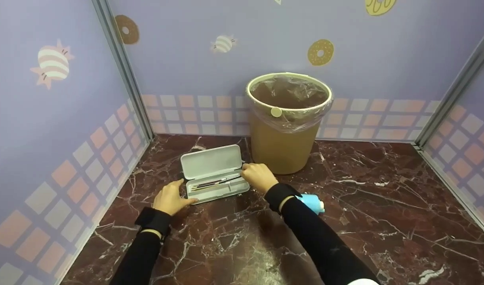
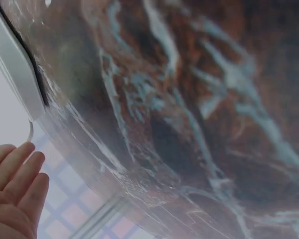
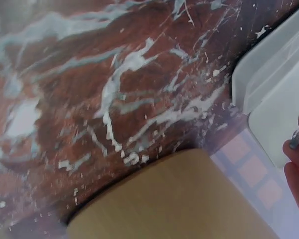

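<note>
An open pale grey pencil case (image 1: pixel 210 194) lies on the dark red marbled surface, its lid (image 1: pixel 212 161) tilted up at the back. Several slim pencils (image 1: pixel 204 185) lie inside. At the case's left end is my left hand (image 1: pixel 169 198), thumb by the front corner and fingers by the back; its fingers (image 2: pixel 22 174) look fairly straight in the left wrist view. My right hand (image 1: pixel 260 177), over the case's right end, pinches a dark pencil; its small grey and silvery end (image 3: pixel 295 139) shows between the fingertips in the right wrist view. The rest of that pencil is partly hidden.
A tan bin (image 1: pixel 283 146) with a clear plastic liner stands behind my right hand, close to the back wall. Partly behind my right forearm lies a light blue object (image 1: pixel 311 202) with a pale end. White crumbs are scattered near the bin. Patterned panels enclose three sides.
</note>
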The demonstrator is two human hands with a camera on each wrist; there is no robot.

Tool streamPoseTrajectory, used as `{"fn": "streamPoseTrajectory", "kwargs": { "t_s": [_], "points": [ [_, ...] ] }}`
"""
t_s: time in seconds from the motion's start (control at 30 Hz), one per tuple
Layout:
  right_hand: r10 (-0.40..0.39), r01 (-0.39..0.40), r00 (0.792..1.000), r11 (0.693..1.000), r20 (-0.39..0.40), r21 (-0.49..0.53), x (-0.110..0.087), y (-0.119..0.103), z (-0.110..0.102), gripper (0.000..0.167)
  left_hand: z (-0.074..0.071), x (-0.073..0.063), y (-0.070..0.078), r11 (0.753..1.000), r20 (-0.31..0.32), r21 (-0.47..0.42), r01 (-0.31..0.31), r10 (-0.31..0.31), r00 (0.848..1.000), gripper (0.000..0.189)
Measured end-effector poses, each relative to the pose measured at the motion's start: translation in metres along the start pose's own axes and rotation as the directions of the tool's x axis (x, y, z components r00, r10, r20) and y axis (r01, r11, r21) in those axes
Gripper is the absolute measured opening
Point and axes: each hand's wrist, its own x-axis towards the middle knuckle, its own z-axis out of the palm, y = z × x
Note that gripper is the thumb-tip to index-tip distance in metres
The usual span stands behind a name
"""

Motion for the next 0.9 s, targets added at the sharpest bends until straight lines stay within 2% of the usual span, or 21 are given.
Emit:
{"fn": "streamPoseTrajectory", "kwargs": {
  "t_s": [0.2,0.33,0.37,0.47,0.57,0.6,0.8,0.9],
  "points": [
    [0.04,-0.04,0.999,0.999,0.001,0.024,0.01,0.0,0.021,0.012,0.009,0.006,0.001,0.999,0.042,-0.033,-0.01,0.011,0.999,0.081],
    [0.05,-0.049,0.999,0.998,-0.014,0.034,0.016,-0.007,0.031,0.012,0.015,0.008,0.002,0.998,0.053,-0.053,-0.02,0.023,0.998,0.073],
    [0.045,-0.044,0.999,0.999,-0.031,0.026,0.018,-0.007,0.038,0.013,0.015,0.009,0.002,0.998,0.055,-0.054,-0.022,0.025,0.998,0.073],
    [0.047,-0.046,0.999,0.998,-0.023,0.035,0.024,-0.013,0.043,0.012,0.016,0.011,0.001,0.998,0.056,-0.054,-0.022,0.025,0.998,0.072],
    [0.05,-0.05,0.999,0.997,0.005,0.054,0.03,-0.019,0.048,0.009,0.017,0.012,-0.001,0.999,0.057,-0.051,-0.015,0.018,0.998,0.072],
    [0.062,-0.064,0.998,0.996,0.032,0.063,0.032,-0.022,0.043,0.008,0.017,0.012,-0.002,0.999,0.058,-0.052,-0.01,0.013,0.998,0.072],
    [0.134,-0.136,0.987,0.991,0.084,0.02,0.041,-0.027,0.051,0.01,0.016,0.014,-0.003,0.999,0.067,-0.047,-0.004,0.007,0.998,0.073],
    [0.144,-0.148,0.983,0.989,0.113,0.026,0.043,-0.029,0.054,0.01,0.014,0.015,-0.003,0.999,0.071,-0.04,0.003,0.0,0.997,0.073]
  ]
}}
